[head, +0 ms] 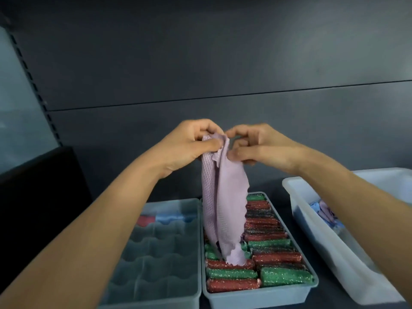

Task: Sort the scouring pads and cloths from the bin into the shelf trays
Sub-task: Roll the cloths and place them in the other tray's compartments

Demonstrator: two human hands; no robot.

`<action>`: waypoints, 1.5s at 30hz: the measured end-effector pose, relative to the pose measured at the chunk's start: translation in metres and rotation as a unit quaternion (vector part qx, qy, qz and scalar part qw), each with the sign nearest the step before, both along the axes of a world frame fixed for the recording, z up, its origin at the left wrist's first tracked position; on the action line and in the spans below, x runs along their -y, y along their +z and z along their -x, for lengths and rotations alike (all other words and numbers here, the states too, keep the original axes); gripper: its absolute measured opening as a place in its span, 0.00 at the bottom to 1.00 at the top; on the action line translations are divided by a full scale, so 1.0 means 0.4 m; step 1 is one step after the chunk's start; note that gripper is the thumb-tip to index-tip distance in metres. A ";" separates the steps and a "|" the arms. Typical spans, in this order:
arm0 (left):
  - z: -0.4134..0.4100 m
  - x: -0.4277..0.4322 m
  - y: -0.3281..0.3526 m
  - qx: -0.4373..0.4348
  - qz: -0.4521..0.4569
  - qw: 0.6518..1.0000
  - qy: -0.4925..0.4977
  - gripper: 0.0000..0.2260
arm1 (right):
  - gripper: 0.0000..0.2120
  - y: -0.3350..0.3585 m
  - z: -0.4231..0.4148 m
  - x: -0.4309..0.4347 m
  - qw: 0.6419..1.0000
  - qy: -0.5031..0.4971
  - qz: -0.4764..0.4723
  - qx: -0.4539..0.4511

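A lilac waffle-weave cloth (223,197) hangs down from both my hands, its lower end touching the pads below. My left hand (189,146) pinches its top edge on the left, and my right hand (256,146) pinches the top right beside it. Under the cloth stands a grey tray (256,295) packed with rows of glittery red, green and dark scouring pads (276,257). To its left is a grey divided tray (156,253) with a red cloth (146,220) and a blue cloth (170,217) in its far cells. A white bin (316,224) at the right holds blue and lilac cloths (325,212).
All three containers sit on a dark shelf with a dark back panel (200,74) behind them. A black box-like object (40,175) stands at the left. A slotted shelf upright (33,85) runs up the left side.
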State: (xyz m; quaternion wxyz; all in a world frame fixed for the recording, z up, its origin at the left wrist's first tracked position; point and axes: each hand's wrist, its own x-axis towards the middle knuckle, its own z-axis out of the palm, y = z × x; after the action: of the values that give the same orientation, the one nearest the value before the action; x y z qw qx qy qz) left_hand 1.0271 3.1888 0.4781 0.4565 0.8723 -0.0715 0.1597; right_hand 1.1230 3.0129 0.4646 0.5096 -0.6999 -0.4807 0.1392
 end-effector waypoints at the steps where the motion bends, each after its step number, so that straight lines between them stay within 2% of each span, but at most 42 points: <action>1: 0.006 -0.006 0.000 0.004 0.015 1.000 -0.002 0.05 | 0.05 0.003 0.001 0.004 1.000 -0.007 0.009 0.012; 3: 0.016 -0.016 -0.004 0.008 0.041 0.999 -0.018 0.06 | 0.01 0.006 0.002 0.014 0.998 -0.032 0.031 0.047; 5: 0.023 -0.024 -0.009 0.010 0.054 0.998 -0.039 0.05 | 0.05 0.002 -0.001 0.022 0.996 -0.059 0.033 0.054; 8: 0.028 -0.030 -0.010 0.012 0.050 0.997 -0.053 0.07 | 0.08 -0.010 -0.001 0.026 0.997 -0.069 -0.040 -0.021; 11: 0.036 -0.029 -0.005 0.004 0.041 0.997 -0.069 0.08 | 0.09 -0.022 -0.001 0.032 0.993 -0.097 -0.052 -0.036; 15: 0.043 -0.044 -0.007 -0.020 -0.055 0.998 -0.020 0.09 | 0.02 -0.033 -0.004 0.065 0.997 -0.039 -0.006 -0.069; 18: 0.047 -0.054 -0.013 -0.030 -0.103 0.994 0.012 0.09 | 0.10 -0.045 -0.025 0.099 0.992 -0.013 0.089 -0.085; 21: 0.052 -0.060 -0.017 -0.026 -0.149 0.988 0.037 0.10 | 0.02 -0.064 -0.040 0.120 0.984 -0.054 0.160 -0.055; 23: 0.053 -0.066 -0.023 -0.031 -0.174 0.983 0.044 0.12 | 0.09 -0.077 -0.054 0.126 0.985 -0.094 0.126 -0.072; 27: 0.046 -0.075 -0.046 -0.046 -0.195 0.978 0.060 0.11 | 0.06 -0.095 -0.062 0.118 0.976 -0.110 -0.043 -0.183; 31: 0.040 -0.076 -0.059 -0.043 -0.161 0.983 0.080 0.09 | 0.01 -0.109 -0.058 0.083 0.951 -0.135 -0.172 -0.217; 35: 0.033 -0.070 -0.064 0.030 -0.047 0.996 0.073 0.13 | 0.03 -0.105 -0.037 0.042 0.942 -0.193 -0.218 -0.164; 39: 0.021 -0.043 -0.059 0.107 0.043 0.993 0.037 0.05 | 0.05 -0.093 -0.001 0.004 0.945 -0.173 -0.249 -0.120; 42: 0.009 -0.014 -0.056 0.111 0.076 0.991 0.020 0.04 | 0.04 -0.085 0.023 -0.019 0.948 -0.144 -0.256 -0.119; 45: -0.004 0.010 -0.056 0.102 0.070 0.992 0.014 0.05 | 0.06 -0.076 0.040 -0.026 0.955 -0.123 -0.248 -0.106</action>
State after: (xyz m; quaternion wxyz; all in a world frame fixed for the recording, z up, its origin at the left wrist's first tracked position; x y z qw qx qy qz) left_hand 1.0287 3.1846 0.4555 0.5046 0.8182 -0.0940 0.2589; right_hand 1.1071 3.0231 0.4341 0.7283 -0.5864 -0.3537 0.0252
